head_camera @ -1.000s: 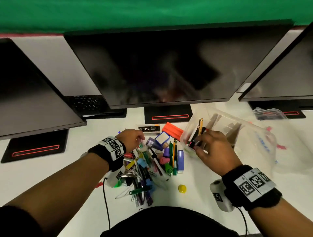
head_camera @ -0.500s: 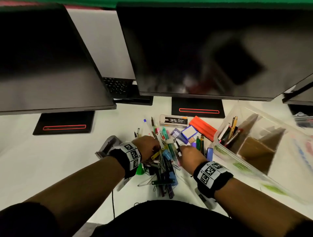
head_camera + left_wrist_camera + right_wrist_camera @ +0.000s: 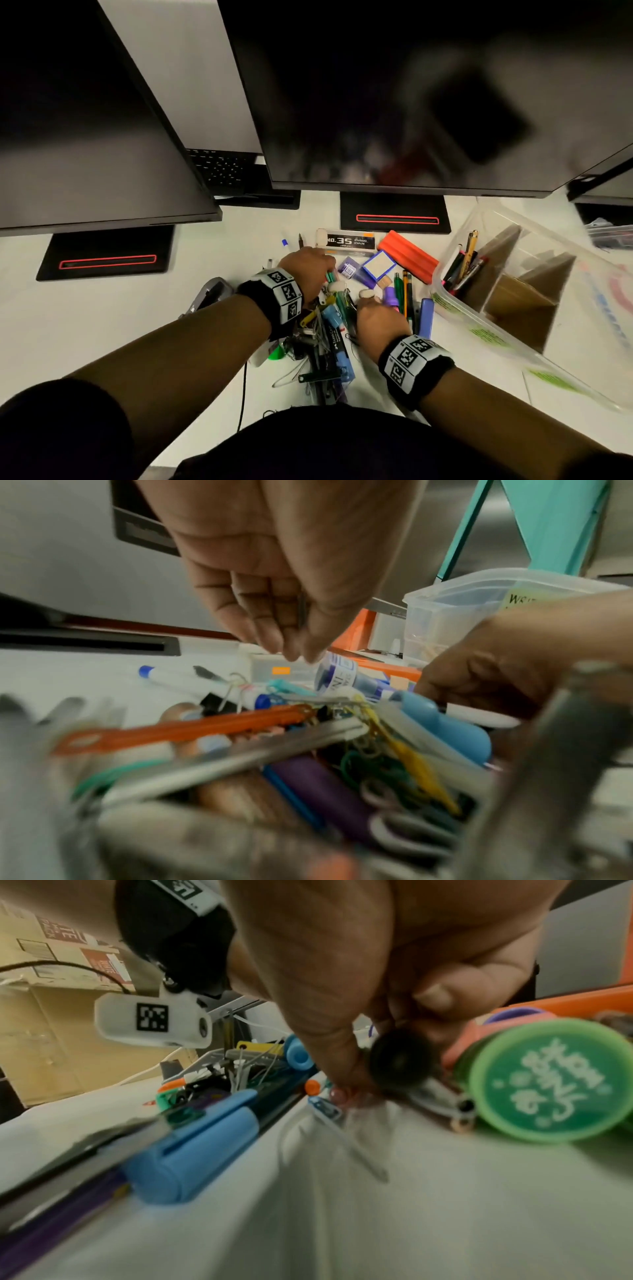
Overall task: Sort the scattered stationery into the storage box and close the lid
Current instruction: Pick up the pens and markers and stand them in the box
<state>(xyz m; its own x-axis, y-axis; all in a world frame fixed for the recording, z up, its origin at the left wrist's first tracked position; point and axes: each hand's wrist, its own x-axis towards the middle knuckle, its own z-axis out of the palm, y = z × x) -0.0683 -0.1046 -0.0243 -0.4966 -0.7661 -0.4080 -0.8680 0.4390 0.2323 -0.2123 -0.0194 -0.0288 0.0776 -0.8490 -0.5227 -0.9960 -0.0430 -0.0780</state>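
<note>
A heap of stationery (image 3: 329, 325) lies on the white desk: pens, clips, a blue highlighter (image 3: 192, 1164) and a green round tub (image 3: 548, 1080). The clear storage box (image 3: 459, 308) stands open to the right, with cardboard dividers and several pens (image 3: 462, 267) in its near-left compartment. My left hand (image 3: 308, 270) hovers over the heap's far side, fingertips (image 3: 294, 653) bunched and pointing down; whether they pinch anything is unclear. My right hand (image 3: 376, 315) is down in the heap's right side, thumb and curled fingers round a black-ended pen (image 3: 400, 1058).
Three dark monitors (image 3: 394, 102) overhang the back of the desk on black stands (image 3: 394, 212). A staple box (image 3: 346, 240), an orange block (image 3: 407, 255), an ink bottle (image 3: 347, 270) and a blue stapler (image 3: 426, 318) lie near the heap. A grey tool (image 3: 209, 294) sits left.
My right hand has left the box's pen compartment and come down into the heap. The left hand stays at the heap. The view has swung left and down.
</note>
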